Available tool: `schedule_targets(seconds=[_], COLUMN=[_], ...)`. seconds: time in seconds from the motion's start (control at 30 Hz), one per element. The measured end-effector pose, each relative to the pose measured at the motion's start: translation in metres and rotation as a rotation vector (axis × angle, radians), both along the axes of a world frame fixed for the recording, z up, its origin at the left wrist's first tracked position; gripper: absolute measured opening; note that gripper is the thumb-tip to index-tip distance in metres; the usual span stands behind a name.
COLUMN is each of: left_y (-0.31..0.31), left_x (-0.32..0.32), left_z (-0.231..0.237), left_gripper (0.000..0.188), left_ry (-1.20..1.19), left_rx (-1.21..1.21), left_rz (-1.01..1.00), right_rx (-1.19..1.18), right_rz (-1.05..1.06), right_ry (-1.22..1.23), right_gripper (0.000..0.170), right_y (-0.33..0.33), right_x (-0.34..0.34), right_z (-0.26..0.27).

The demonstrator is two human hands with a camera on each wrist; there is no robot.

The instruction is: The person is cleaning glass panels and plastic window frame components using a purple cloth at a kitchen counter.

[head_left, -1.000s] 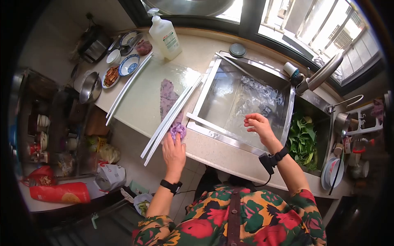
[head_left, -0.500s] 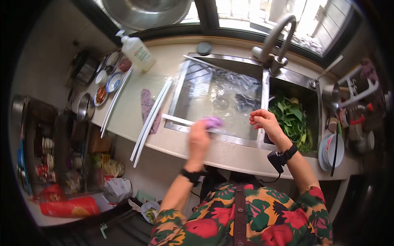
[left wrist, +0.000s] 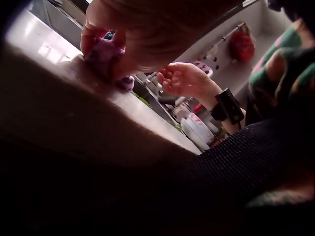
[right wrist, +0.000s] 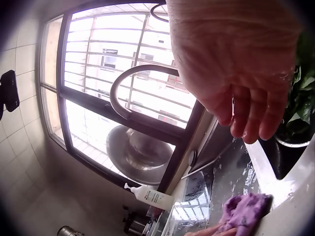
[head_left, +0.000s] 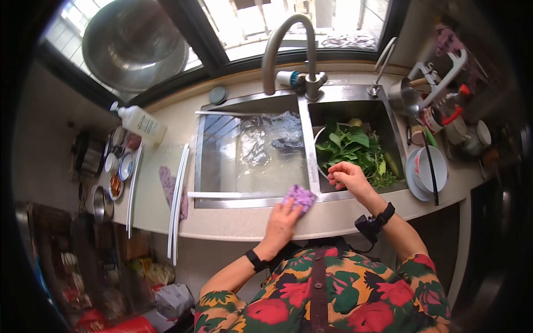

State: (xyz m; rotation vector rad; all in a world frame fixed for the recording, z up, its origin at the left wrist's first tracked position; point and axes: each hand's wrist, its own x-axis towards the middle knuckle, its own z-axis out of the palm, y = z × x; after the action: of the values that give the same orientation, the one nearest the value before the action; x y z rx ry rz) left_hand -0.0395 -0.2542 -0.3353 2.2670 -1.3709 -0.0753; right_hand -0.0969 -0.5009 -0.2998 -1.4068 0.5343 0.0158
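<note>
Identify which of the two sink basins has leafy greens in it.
The narrower right basin, just beyond the right hand; leafy greens lie in it, while the wider left basin shows none.

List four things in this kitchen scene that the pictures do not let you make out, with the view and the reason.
Counter under the purple cloth: head view, covered by the cloth.
Bottom of the right basin: head view, hidden by leafy greens.
Wording on the pump bottle: head view, too small.
Full shape of the red object: head view, cut off by the bottom edge.
</note>
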Motion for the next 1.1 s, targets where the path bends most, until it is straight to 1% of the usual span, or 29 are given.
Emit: schedule_targets(seconds=[0.03, 0.07, 0.13, 0.17, 0.2, 0.27, 0.33, 0.4, 0.47, 0.53, 0.6, 0.7, 0.77, 0.8, 0.87, 0.9, 0.93, 0.97, 1.0, 1.07, 1.1], left_y=[-0.014, -0.026, -0.051, -0.065, -0.079, -0.112, -0.141, -0.165, -0.169, -0.146, -0.108, -0.068, -0.056, -0.056, -0.062, -0.062, -0.062, -0.06, -0.052, -0.037, -0.033], left_x=[0.0, 0.004, 0.018, 0.03, 0.046, 0.084, 0.123, 0.161, 0.181, 0.2, 0.207, 0.192, 0.183, 0.183, 0.184, 0.179, 0.17, 0.165, 0.164, 0.155, 0.147], left_z=[0.0, 0.001, -0.001, -0.009, -0.014, -0.018, -0.017, -0.026, -0.033, -0.049, -0.073, -0.083, -0.088, -0.09, -0.092, -0.08, -0.058, -0.046, -0.054, -0.045, -0.038], left_gripper=[0.037, 0.037, 0.034, 0.031, 0.031, 0.029, 0.029, 0.034, 0.035, 0.035, 0.032, 0.03, 0.03, 0.03, 0.027, 0.027, 0.025, 0.023, 0.021, 0.021, 0.021], left_ry=[-0.067, -0.07, -0.106, -0.143, -0.15, -0.319, -0.261, -0.158, -0.118, 0.003, 0.064, 0.031, -0.046, -0.042, 0.328, 0.329, 0.956, 1.564, 1.807, 2.115, 2.11], left_rx=[-0.017, -0.024, -0.051, 0.002, -0.003, -0.037, -0.033, -0.011, -0.035, 0.203, 0.326, 0.399, 0.563, 0.562, 0.515, 0.507, 0.218, -0.136, -0.363, -0.631, -0.651], left_rz=[-0.139, -0.157, -0.381, -0.394, -0.408, -0.325, -0.219, -0.106, 0.15, 0.298, 0.353, 0.41, 0.179, 0.194, 0.166, 0.186, 0.466, 0.724, 0.721, 0.53, 0.545], right_rx=[-0.003, -0.006, 0.004, 0.009, 0.015, 0.007, -0.001, 0.008, 0.02, 0.007, 0.019, 0.04, 0.049, 0.052, 0.08, 0.057, 0.035, 0.018, -0.011, -0.339, -0.298], right_rz=[-0.027, -0.052, -0.089, -0.105, -0.123, -0.178, -0.226, -0.276, -0.305, -0.349, -0.344, -0.314, -0.234, -0.178, -0.055, -0.026, 0.003, 0.003, 0.006, -0.068, -0.089], right_ry=[0.002, 0.003, -0.01, -0.004, 0.001, 0.006, 0.01, 0.014, 0.025, 0.025, 0.016, 0.001, -0.008, -0.042, -0.047, -0.038, -0.029, -0.027, 0.012, -0.114, -0.073], right_gripper=[0.018, 0.018, 0.017, 0.017, 0.017, 0.018, 0.017, 0.017, 0.016, 0.016, 0.016, 0.016, 0.017, 0.018, 0.019, 0.022, 0.025, 0.033, 0.044, 0.052, 0.059], right_y=[-0.003, -0.005, -0.01, -0.013, -0.014, -0.016, -0.018, -0.02, -0.021, -0.023, -0.026, -0.018, -0.007, 0.001, 0.021, 0.033, 0.044, 0.053, 0.06, 0.063, 0.064], right_x=[-0.007, -0.013, -0.026, -0.032, -0.038, -0.05, -0.061, -0.072, -0.082, -0.087, -0.085, -0.063, -0.036, -0.022, 0.011, 0.026, 0.042, 0.058, 0.074, 0.111, 0.121], right_z=[0.002, 0.004, -0.003, -0.005, -0.005, -0.004, -0.002, -0.004, -0.005, -0.006, -0.011, -0.009, -0.003, -0.002, 0.002, -0.001, -0.008, -0.019, -0.027, -0.118, -0.104])
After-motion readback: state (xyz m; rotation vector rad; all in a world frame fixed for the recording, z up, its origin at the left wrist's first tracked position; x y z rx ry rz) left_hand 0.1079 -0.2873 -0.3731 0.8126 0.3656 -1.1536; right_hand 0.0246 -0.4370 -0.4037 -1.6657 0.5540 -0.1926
